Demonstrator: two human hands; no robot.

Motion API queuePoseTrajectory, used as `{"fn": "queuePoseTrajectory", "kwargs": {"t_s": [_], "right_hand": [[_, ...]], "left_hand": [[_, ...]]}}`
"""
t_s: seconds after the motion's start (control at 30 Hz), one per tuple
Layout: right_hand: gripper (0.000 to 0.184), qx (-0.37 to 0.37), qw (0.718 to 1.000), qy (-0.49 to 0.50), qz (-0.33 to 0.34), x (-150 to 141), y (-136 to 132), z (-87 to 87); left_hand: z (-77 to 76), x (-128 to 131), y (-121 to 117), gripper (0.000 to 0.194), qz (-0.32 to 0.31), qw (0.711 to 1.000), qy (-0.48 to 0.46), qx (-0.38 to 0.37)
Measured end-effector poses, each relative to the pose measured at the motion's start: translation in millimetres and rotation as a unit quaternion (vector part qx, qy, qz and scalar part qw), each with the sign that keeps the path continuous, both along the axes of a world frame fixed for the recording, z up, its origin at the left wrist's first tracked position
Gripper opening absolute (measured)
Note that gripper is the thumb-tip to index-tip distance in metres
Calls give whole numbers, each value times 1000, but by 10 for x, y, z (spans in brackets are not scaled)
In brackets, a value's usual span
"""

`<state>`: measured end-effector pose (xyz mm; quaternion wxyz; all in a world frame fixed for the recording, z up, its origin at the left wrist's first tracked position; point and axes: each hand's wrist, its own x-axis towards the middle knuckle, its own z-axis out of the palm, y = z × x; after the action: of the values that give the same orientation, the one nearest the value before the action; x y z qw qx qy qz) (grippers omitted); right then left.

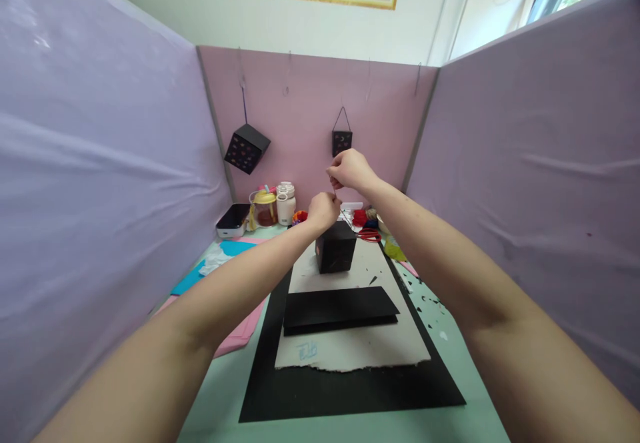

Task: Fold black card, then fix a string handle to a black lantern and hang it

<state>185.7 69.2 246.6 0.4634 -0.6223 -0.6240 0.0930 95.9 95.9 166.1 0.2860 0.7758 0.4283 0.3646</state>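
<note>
A small black paper box [336, 250] stands on the pale cardboard sheet [360, 353]. A thin dark cord [345, 217] runs from its top up to my hands. My left hand [324, 210] is closed in a pinch on the cord just above the box. Higher and a little to the right, my right hand [353, 168] pinches the cord's upper part, with a short length stretched between both hands. Red-handled scissors [370, 235] lie right behind the box. Nearer to me lies a folded strip of black card [340, 310]. The fingertips are partly hidden.
Two black decorated boxes, one large [247, 148] and one small [342, 142], hang on the pink back panel [310, 110]. A jar [265, 208], a white bottle [286, 203] and colored paper [237, 248] are at left. Black scraps [425, 306] litter the right. Purple side walls enclose the table.
</note>
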Motion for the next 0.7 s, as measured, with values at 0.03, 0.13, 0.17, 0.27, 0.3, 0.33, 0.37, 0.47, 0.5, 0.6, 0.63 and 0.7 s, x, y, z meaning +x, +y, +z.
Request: {"fn": "queuePoseTrajectory", "kwargs": {"t_s": [0.03, 0.13, 0.17, 0.27, 0.3, 0.33, 0.37, 0.47, 0.5, 0.6, 0.63, 0.7], "right_hand": [[23, 2, 1000, 24, 2, 28, -17, -8], [20, -1, 990, 144, 10, 163, -93, -66], [20, -6, 981, 192, 12, 219, -125, -98], [19, -23, 954, 298, 13, 383, -230, -236], [18, -28, 948, 316, 15, 427, -265, -296], [17, -30, 943, 330, 17, 463, -300, -364], [16, -31, 937, 347, 20, 488, -335, -440], [9, -22, 918, 392, 50, 494, -435, -707], [8, -19, 909, 410, 78, 474, -465, -800], [8, -28, 861, 474, 183, 383, -524, -1045], [7, -36, 848, 492, 192, 354, -526, -1105], [5, -52, 837, 518, 168, 313, -494, -1187]], "left_hand": [[-5, -14, 24, 18, -16, 1000, -13, -21], [-9, -66, 89, 18, -66, 991, -61, -97], [-5, -84, 108, 16, -80, 986, -78, -121], [28, -138, 153, 14, -108, 971, -115, -179], [43, -153, 165, 16, -112, 967, -120, -193], [58, -166, 174, 19, -113, 965, -122, -204], [72, -176, 182, 22, -114, 963, -118, -212], [112, -197, 193, 21, -115, 966, -79, -219], [127, -205, 195, 18, -116, 967, -56, -219], [201, -236, 199, 4, -125, 968, 31, -215], [238, -248, 201, 2, -127, 968, 62, -209], [324, -267, 202, 13, -127, 967, 119, -186]]}}
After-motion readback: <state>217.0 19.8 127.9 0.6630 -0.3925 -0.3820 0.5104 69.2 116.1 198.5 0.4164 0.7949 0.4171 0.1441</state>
